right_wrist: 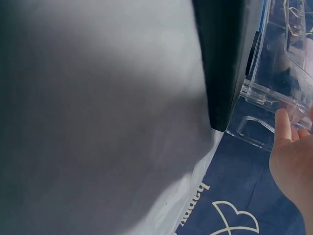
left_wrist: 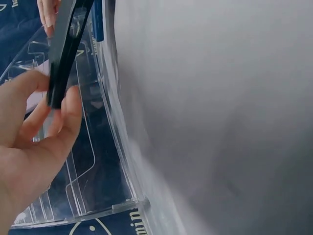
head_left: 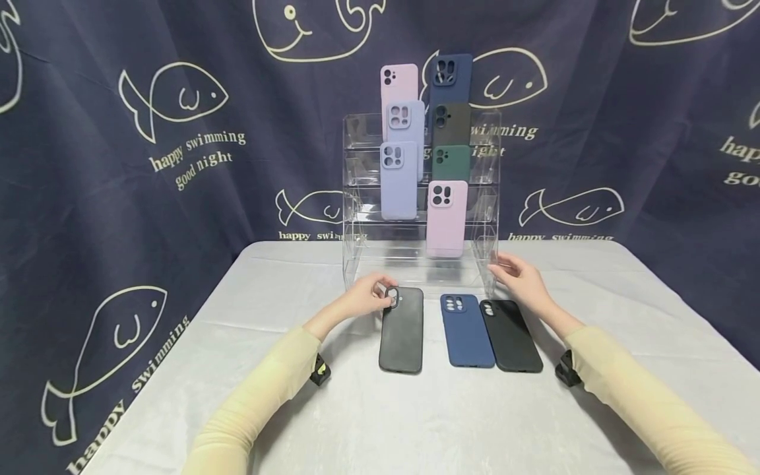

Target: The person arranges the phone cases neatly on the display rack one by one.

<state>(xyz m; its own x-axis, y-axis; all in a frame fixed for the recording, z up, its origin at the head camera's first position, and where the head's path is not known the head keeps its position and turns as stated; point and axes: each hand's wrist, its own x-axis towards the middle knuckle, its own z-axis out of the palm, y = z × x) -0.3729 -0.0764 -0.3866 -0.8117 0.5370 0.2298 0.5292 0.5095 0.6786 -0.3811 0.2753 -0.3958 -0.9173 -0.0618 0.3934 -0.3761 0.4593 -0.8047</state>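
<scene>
My left hand pinches a translucent dark grey phone case by its upper left corner, beside the camera cutout. In the left wrist view the held phone case appears edge-on between thumb and fingers. A clear tiered display stand stands just behind it. My right hand touches the stand's lower right side, its fingers fairly straight; in the right wrist view that hand is partly cut off. A blue phone case and a black phone case lie side by side on the table.
On the stand are two columns of phone cases, including a pink case, a lavender case, a green case and a navy case. A grey cloth covers the table. A dark fish-print curtain hangs behind.
</scene>
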